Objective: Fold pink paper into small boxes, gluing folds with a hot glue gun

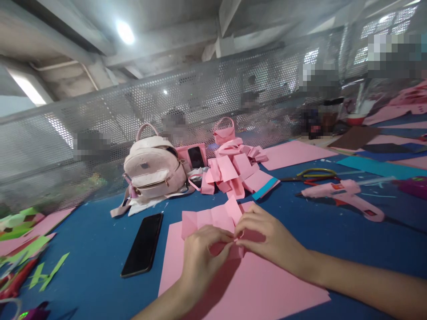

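Observation:
A creased strip of pink paper (210,216) stands partly folded above flat pink sheets (267,289). My left hand (205,249) pinches its lower edge, thumb and fingertips together. Right beside it, my right hand (267,233) pinches the same folded paper, and the fingertips of both hands almost meet. The exact fold between the fingers is hidden. Just beyond the hands lies a heap of folded pink paper pieces (230,171), one with a blue strip (266,188) along its edge.
A black phone (143,244) lies to the left. Behind stand a pale backpack (153,166) and a perforated metal screen (200,93). On the right are a pink glue gun (347,195) and scissors (313,174). Green paper scraps (48,271) and red-handled scissors (18,278) lie at far left.

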Demonstrator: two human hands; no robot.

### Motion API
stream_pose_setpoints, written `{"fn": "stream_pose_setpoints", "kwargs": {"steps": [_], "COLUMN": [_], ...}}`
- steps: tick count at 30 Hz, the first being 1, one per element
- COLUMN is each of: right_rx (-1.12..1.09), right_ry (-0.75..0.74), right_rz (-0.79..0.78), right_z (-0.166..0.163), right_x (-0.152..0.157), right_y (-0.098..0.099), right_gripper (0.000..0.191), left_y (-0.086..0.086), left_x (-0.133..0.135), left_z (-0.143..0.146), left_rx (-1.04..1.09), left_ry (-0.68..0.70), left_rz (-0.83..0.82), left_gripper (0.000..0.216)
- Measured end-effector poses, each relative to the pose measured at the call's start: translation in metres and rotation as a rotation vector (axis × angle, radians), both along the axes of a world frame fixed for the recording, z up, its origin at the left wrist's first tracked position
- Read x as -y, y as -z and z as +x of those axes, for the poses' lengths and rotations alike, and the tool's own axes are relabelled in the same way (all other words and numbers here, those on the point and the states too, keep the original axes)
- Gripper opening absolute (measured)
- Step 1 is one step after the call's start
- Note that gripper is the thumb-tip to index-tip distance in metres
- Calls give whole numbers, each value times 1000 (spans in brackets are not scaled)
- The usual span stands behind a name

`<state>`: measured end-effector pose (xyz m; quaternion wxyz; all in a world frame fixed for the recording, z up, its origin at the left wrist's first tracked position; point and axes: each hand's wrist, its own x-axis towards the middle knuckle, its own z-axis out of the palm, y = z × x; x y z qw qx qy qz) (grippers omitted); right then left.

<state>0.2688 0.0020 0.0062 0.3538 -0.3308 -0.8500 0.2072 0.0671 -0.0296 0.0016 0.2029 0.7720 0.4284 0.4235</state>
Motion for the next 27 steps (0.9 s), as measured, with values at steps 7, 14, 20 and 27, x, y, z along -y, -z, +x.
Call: {"fn": "stream_pose_setpoints", "kwargs": {"steps": [7,14,20,27], "right_rx": [95,42,62,68], "right_ry": [-31,19,0,-9], "right_rz": [134,19,62,85], "right_z": [2,3,1,-6], "right_x": [0,-3,-7,-3], "right_y": [0,-5,-4,0], "right_gripper": [10,14,12,13], "left_y": [0,1,4,6], "left_x": [1,-3,-4,-3], "left_z": [4,-12,-16,-13], "left_rx": [-54,-127,-86,-76], "left_ry": [4,-53,-84,-65], "left_rz": [32,26,-49,26], "left_gripper": [7,15,15,13]}}
